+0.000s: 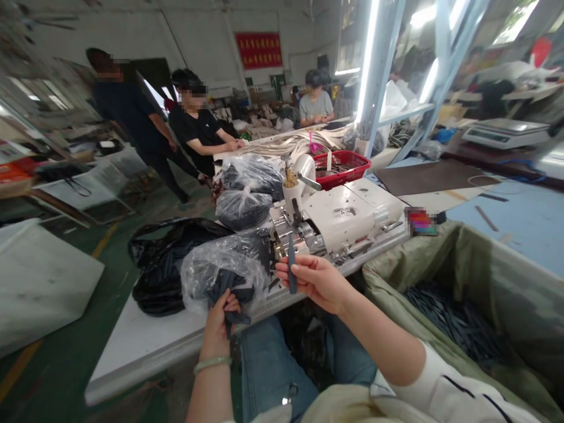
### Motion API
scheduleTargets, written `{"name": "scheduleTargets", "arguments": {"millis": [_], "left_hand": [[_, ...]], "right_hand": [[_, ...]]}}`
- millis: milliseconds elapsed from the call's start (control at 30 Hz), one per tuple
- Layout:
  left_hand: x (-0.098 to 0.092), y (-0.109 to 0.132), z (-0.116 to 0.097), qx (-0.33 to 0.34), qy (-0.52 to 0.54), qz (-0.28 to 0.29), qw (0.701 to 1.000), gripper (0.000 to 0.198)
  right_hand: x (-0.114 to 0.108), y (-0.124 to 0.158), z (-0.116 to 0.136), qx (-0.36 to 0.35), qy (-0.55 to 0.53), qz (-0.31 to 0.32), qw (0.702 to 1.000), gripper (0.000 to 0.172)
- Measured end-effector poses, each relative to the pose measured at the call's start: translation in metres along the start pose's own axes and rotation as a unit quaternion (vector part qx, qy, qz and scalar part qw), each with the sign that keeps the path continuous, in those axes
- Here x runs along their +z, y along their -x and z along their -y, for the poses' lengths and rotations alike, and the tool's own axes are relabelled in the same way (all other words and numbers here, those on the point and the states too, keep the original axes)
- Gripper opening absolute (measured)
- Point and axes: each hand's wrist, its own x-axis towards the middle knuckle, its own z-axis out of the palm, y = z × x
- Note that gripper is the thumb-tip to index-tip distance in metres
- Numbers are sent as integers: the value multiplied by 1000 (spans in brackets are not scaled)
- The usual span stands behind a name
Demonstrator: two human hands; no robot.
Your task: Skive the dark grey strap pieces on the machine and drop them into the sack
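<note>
Head view, only view. Right hand (315, 282) closed in a pinch: thumb and fingers hold one narrow slate-blue strip (291, 271) upright, just in front of the sewing machine (335, 214). Left hand (219, 324) curled shut around a few dark strips (238, 318), over the front edge of the table (141, 346), touching the mouth of a see-through plastic bag (224, 273) with more dark pieces inside. Green bangle (212, 365) on left wrist. Jeans (273, 364) on the person's lap, directly below both hands.

Black plastic bag (170, 264) lies on the table's left side, beside the see-through bag. Two further tied bags (247, 194) of dark contents sit toward the far end, behind the sewing machine. Red basket (341, 169) stands just past the machine, near a heap of pale straps (295, 144).

Past the table's right edge, a large green-lined sack (423, 276) holds many loose dark strips (453, 317). Digital scale (504, 132) on a bench at upper right. Dark mat (434, 176) on a blue surface (515, 226) right of the machine.

Three co-workers beyond the far end: one standing in dark clothes (127, 111), one in a black shirt (198, 120) with hands on the table, one in a grey shirt (315, 107) farther back.
</note>
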Motion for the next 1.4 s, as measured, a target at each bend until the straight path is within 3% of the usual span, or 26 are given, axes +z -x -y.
{"name": "scheduleTargets", "arguments": {"millis": [267, 400, 533, 667, 1067, 1167, 1233, 1300, 1400], "left_hand": [[4, 1, 2, 19, 5, -20, 1000, 27], [7, 4, 2, 20, 7, -18, 1000, 28], [9, 4, 3, 22, 9, -19, 1000, 28], [10, 5, 4, 24, 10, -20, 999, 29], [9, 4, 2, 20, -4, -30, 999, 29], [9, 4, 1, 14, -8, -30, 999, 30], [10, 4, 1, 12, -9, -30, 999, 30], [10, 5, 1, 14, -9, -29, 999, 30], [10, 5, 1, 17, -9, -30, 999, 30]], "right_hand": [[-13, -4, -1, 20, -26, 8, 999, 21], [-23, -4, 0, 62, -96, 49, 992, 7], [-26, 2, -1, 48, -198, 104, 973, 18], [-27, 5, -5, 42, -263, 127, 955, 19], [-40, 0, -9, 74, -310, 66, 946, 20], [-48, -4, -11, 77, -264, 79, 958, 18], [-54, -10, -13, 53, -171, 57, 982, 18], [-60, -19, -13, -8, -9, -14, 1000, 25], [-68, -38, -9, -90, 223, -138, 961, 33]]}}
